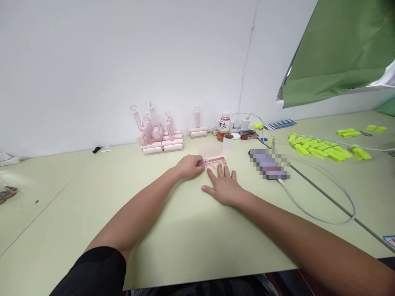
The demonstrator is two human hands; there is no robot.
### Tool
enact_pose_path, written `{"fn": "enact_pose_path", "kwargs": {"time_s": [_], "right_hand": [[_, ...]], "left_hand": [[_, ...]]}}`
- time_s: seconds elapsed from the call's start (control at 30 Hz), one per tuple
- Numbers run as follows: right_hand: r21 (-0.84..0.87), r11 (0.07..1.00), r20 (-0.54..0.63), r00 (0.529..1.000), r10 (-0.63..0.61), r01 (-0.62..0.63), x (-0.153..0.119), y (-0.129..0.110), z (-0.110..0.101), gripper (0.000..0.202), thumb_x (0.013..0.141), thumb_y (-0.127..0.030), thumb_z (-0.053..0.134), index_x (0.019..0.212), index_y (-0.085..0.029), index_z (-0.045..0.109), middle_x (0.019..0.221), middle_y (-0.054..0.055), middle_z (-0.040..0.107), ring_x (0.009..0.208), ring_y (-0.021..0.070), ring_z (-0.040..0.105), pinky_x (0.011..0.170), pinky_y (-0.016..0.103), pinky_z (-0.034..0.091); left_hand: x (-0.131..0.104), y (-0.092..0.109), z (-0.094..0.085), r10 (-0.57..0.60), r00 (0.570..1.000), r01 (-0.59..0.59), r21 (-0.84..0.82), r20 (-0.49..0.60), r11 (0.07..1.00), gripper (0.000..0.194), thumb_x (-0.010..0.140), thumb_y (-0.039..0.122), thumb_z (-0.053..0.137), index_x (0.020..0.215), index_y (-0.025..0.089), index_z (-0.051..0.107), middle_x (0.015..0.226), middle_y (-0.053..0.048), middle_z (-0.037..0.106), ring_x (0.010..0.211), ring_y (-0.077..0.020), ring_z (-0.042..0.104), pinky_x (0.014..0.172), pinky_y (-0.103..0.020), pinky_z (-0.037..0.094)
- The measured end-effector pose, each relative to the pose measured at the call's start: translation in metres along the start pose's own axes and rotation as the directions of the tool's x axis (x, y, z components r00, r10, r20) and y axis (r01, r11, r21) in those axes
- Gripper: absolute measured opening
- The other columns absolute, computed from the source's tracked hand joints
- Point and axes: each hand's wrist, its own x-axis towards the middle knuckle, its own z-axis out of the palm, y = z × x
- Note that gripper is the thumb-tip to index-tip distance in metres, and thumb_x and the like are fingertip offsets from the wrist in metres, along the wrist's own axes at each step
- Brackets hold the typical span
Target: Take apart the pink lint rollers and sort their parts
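Just beyond the spread fingers of the right hand (226, 190), the pink frame (216, 159) is pinched at one end by the left hand (189, 166), apparently for steadiness. A pink disc (207, 167) is touched by the right index fingertip, perhaps against sliding.

Pink frame (216, 158) partly hidden (left hand (189, 166)); phone screen (269, 165) pixelated.

Pink frame (219, 158), phone (269, 164) on green table (185, 242)

slim pale-pink frame (216, 159), long and narrow, lying crosswise on pale green tabletop (185, 234), two small round pink pieces (208, 167) flat just in front, partly covered
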Motion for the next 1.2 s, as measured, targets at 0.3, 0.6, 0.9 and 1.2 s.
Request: {"fn": "enact_pose_path", "kwargs": {"time_s": [0.3,0.6,0.9,1.2], "right_hand": [[0.009,1.0,-0.016,1.0,0.012,-0.011,0.003,0.001,0.005,0.096,0.085,-0.078,0.028,0.156,-0.02,0.0,0.161,0.022,-0.004,0.144,0.0454,-0.01,0.11,0.062,-0.001],[0.003,0.999,-0.038,0.999,0.035,-0.035,0.008,-0.004,0.001,0.095,0.085,-0.078,0.029,0.157,-0.02,0.007,0.161,0.022,-0.001,0.144,0.0472,-0.007,0.11,0.062,0.0],[0.014,0.998,-0.055,0.997,0.059,-0.058,0.014,-0.004,0.001,0.095,0.085,-0.077,0.03,0.157,-0.019,0.008,0.16,0.024,0.002,0.144,0.0463,-0.006,0.109,0.062,0.002],[0.055,0.997,-0.202,0.979,-0.041,0.053,-0.001,-0.006,-0.005,0.082,0.089,-0.052,0.05,0.154,-0.013,0.02,0.16,0.024,0.009,0.145,0.0441,0.008,0.111,0.06,0.012]], "left_hand": [[0.001,0.004,-0.001,0.051,0.998,-0.046,-0.096,0.045,0.994,0.019,0.078,0.036,0.058,0.073,0.018,0.058,0.066,0.001,0.058,0.062,-0.0138,0.049,0.057,-0.026,0.036],[-0.008,0.003,0.003,0.022,0.999,-0.025,-0.128,-0.025,0.991,0.017,0.08,0.035,0.055,0.08,0.018,0.059,0.071,0.001,0.06,0.062,-0.0137,0.05,0.056,-0.025,0.036],[-0.012,0.004,0.001,0.019,0.999,-0.021,-0.09,-0.031,0.996,0.015,0.08,0.033,0.054,0.074,0.019,0.056,0.07,0.001,0.059,0.062,-0.0143,0.05,0.057,-0.026,0.036],[-0.025,0.01,-0.005,0.0,0.996,-0.012,-0.127,-0.091,0.992,0.016,0.079,0.029,0.058,0.093,0.02,0.056,0.077,0.001,0.063,0.067,-0.0151,0.054,0.06,-0.026,0.037]]}}
